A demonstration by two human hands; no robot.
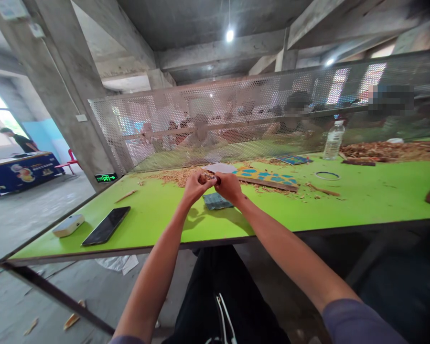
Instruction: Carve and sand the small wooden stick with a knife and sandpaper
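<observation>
The left hand (195, 187) and right hand (230, 187) each had a closed grip on a small brown object (209, 178), too small to identify, above wood shavings (175, 177) on the green bench (154, 224).

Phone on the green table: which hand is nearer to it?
Left. The left hand is up the table to the right of the phone; the right hand is farther off, on the left hand's far side.

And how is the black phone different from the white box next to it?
The black phone is dark and shiny, but the white box is pale. The phone is longer and flat; the box is shorter and thicker. Both lie on the green table.
</observation>
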